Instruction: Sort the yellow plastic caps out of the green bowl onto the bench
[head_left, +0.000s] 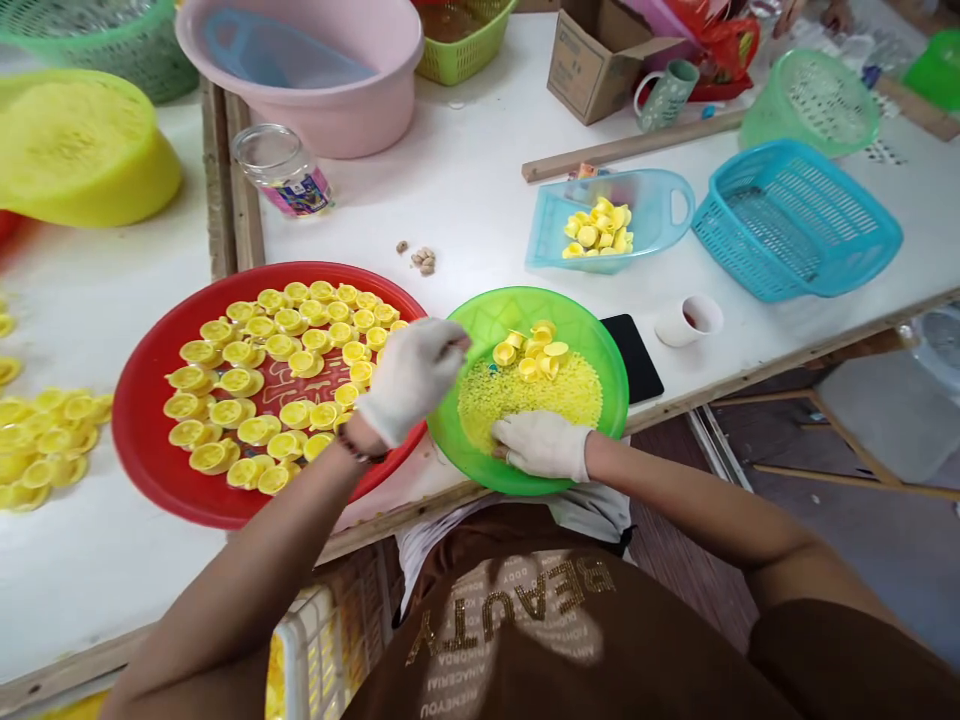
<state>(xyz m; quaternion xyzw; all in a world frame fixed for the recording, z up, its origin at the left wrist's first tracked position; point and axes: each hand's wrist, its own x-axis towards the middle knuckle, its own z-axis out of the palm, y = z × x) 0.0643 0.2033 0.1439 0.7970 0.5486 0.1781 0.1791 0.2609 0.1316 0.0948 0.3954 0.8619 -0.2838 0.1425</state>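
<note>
A white surface point(465, 220) edged with wood is spread with basins and baskets. By wooden strips point(225, 180) it is divided toward the left. Along its far side a pink basin point(367, 115), a cardboard box point(577, 70) and a green mug point(670, 97) are placed; a clear jar point(277, 165) is set near the pink basin. To the right, a blue basket point(847, 230), a white cup point(679, 325) and a flat black object point(636, 360) are seen. Beyond the surface's near edge, a grey seat point(892, 415) is shown above a dark floor point(810, 500).

Yellow grains point(566, 400) are held in a translucent green basin point(615, 350), with a small pile of yellow cup-shaped pieces point(556, 350) laid on their far side. Beside it, a red tray point(146, 420) is filled with round yellow pieces point(259, 430), shallow and wide-rimmed, each seated upright and mostly filled with pale material.

Both hands are covered by white gloves. The left hand point(415, 382) is curled above the adjoining rims; whether anything is pinched cannot be told. The right hand point(541, 445) is lowered to the grains, its fingertips partly hidden; its grasp cannot be told.
</note>
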